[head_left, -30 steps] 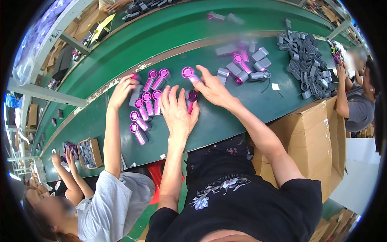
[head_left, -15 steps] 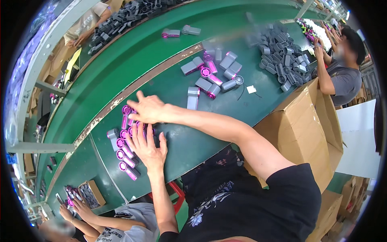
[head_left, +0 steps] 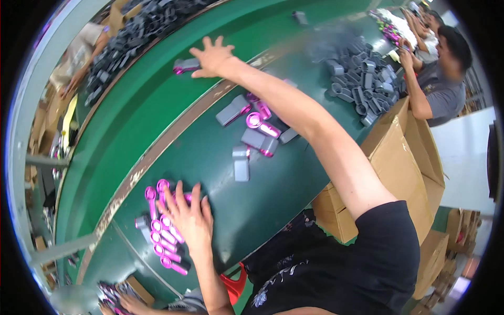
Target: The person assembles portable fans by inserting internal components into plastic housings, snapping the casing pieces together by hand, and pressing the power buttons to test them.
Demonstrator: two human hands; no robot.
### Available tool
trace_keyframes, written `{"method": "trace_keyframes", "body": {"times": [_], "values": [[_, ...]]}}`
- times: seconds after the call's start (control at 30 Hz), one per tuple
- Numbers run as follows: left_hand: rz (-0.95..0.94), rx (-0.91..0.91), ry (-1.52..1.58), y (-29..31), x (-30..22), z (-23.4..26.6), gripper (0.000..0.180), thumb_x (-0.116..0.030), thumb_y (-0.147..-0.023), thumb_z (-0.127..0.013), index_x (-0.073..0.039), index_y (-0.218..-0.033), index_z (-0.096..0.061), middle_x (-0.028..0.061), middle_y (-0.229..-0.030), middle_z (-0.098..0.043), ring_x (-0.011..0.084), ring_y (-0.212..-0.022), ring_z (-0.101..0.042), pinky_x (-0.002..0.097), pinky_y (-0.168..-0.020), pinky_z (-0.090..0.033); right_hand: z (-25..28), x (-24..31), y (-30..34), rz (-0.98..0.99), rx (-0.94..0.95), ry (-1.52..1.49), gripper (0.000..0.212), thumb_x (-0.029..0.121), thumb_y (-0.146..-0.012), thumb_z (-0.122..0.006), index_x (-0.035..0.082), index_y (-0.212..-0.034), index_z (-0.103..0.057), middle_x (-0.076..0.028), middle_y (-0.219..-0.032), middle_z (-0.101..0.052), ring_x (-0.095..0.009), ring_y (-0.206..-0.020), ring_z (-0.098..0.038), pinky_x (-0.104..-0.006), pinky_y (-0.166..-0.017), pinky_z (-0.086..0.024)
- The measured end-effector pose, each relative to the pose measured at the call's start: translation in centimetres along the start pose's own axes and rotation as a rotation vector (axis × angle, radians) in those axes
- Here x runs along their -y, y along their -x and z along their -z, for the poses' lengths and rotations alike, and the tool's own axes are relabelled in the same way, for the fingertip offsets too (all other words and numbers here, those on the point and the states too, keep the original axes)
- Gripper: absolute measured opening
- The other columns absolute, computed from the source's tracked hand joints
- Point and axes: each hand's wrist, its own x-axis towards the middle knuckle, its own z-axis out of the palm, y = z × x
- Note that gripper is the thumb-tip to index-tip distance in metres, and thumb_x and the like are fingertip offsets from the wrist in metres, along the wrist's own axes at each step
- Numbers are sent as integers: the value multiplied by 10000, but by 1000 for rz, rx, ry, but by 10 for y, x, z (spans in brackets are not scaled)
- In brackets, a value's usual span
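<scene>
My left hand (head_left: 190, 223) lies with fingers spread over the right side of a cluster of magenta handheld-fan housings (head_left: 163, 237), each with a round ring head and a short handle. Its fingertips touch some of them; the palm hides others. My right hand (head_left: 214, 59) is stretched far across onto the green conveyor belt (head_left: 173, 97), fingers splayed and holding nothing visible. Right beside its thumb side is a grey-and-magenta fan housing (head_left: 186, 66); whether they touch I cannot tell. Between the hands, a loose group of grey-and-magenta housings (head_left: 254, 139) lies on the green table (head_left: 220, 210).
A heap of grey housings (head_left: 365, 84) stands at the table's right, near an open cardboard box (head_left: 401, 163). A worn brown ledge (head_left: 157, 147) divides table from belt. Co-workers sit at right (head_left: 436, 79), far left and lower left. More grey parts (head_left: 142, 37) pile beyond the belt.
My right hand has left the magenta cluster and reached away over the ledge to the belt. My left hand stays at the cluster. The whole view has shifted.
</scene>
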Motion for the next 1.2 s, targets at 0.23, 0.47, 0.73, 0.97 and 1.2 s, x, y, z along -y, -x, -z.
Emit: {"method": "trace_keyframes", "body": {"times": [0.23, 0.47, 0.73, 0.97, 1.2], "values": [[0, 4, -30, 19, 38, 5, 297, -111, -914, -749, -66, -1208, -762, 184, -1416, -644, 477, -1534, -454, 703, -1273, -325, -36, 11, -36, 177, 98, -27, 655, 678, -941, -728, 240, -1428, -702, -209, -1475, -588, -453, -1389, -567, -669, -1016, -574], [-12, 6, -80, 35, 79, 13, 364, -141, -991, -654, -26, -1331, -716, 240, -1424, -640, 496, -1464, -499, 638, -1195, -424, -59, 0, -37, 443, -63, -103, 527, 482, -926, -739, 6, -1145, -800, -250, -1234, -735, -410, -1080, -766, -526, -917, -639], [-135, -200, -191, 38, 77, 9, 388, -218, -1046, -725, -23, -1381, -700, 204, -1464, -640, 449, -1426, -548, 649, -1193, -433, 40, 60, 61, 606, -115, -440, 581, 543, -872, -761, -28, -979, -770, -244, -1035, -742, -419, -955, -764, -537, -840, -631], [371, -229, 1500, -14, -22, -12, 781, -442, -1204, -481, 2, -1757, -150, 255, -1507, -599, 356, -1296, -652, 500, -1089, -532, 64, 101, 205, 712, -192, -650, 498, 455, -839, -831, -29, -899, -732, -199, -978, -708, -393, -911, -742, -522, -724, -610], [554, -322, 1724, -42, -21, -46, 677, -380, -1171, -598, 24, -1668, -380, 181, -1498, -599, 266, -1335, -619, 441, -1135, -522, 34, 111, 267, 625, -335, -637, 349, 339, -847, -833, 21, -918, -709, -120, -939, -621, -331, -864, -683, -479, -638, -570]]}}
